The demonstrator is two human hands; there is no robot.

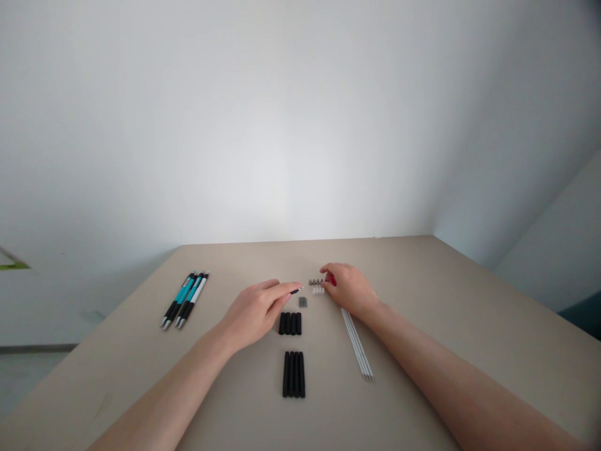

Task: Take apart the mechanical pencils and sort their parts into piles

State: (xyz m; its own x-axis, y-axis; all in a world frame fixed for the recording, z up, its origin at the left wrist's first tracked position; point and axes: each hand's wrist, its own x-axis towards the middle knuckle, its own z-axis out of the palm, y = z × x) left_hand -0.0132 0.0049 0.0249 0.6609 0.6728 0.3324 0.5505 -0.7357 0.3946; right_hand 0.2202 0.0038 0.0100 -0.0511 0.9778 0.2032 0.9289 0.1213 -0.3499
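My left hand point(258, 312) pinches a small dark part with a pale tip point(295, 290) between thumb and index finger, just above the table. My right hand point(350, 288) curls its fingers around a small red part point(332, 279); most of that part is hidden. Beside the right fingertips lie a row of small metal cone tips point(315, 282) and several clear white pieces point(318, 290). Small grey springs point(303, 302) rest between the hands. White pen refills point(357, 344) lie side by side, their far ends under my right hand.
Short black tubes point(290, 323) and longer black tubes point(293, 374) lie in two rows on the beige table point(225, 401). Several pens point(185, 299) in teal, white and black lie at the left. A white wall point(282, 125) stands behind the table's far edge.
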